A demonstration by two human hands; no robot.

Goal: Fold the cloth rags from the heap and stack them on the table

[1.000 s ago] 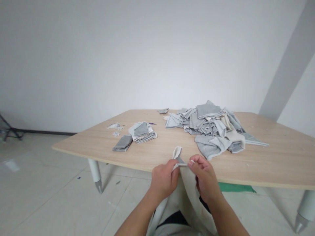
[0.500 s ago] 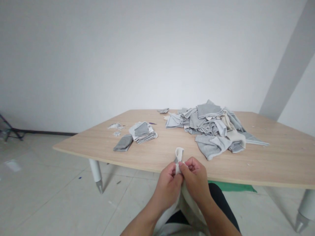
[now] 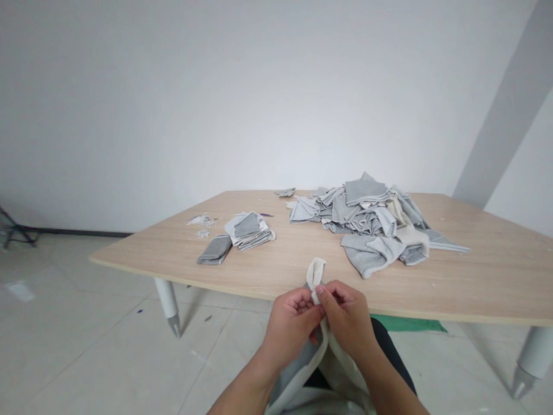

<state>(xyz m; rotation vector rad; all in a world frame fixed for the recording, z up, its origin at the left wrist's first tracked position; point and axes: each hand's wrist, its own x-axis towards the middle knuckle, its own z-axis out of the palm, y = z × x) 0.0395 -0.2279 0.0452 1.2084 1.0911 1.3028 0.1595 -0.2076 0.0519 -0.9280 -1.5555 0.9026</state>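
My left hand (image 3: 294, 323) and my right hand (image 3: 346, 316) meet at the table's front edge, both closed on one cream and grey cloth (image 3: 317, 270). Its pinched, folded top sticks up between the fingertips, and the rest hangs down over my lap. The right thumb presses on a light edge of the fabric. Beyond my right hand, a loose grey cloth (image 3: 371, 253) lies at the front of a large crumpled heap of grey and cream cloths (image 3: 360, 210).
On the table's left are a stack of folded cloths (image 3: 249, 230), a folded dark grey cloth (image 3: 215, 249), white scraps (image 3: 202, 221) and a small dark purple tool (image 3: 266, 215). One small cloth (image 3: 286, 192) lies at the back. Green material (image 3: 408, 323) shows below the table.
My hands have come together; the right hand moved left to meet the left one. The cloth's edge, earlier stretched between them, is now bunched at the fingertips.
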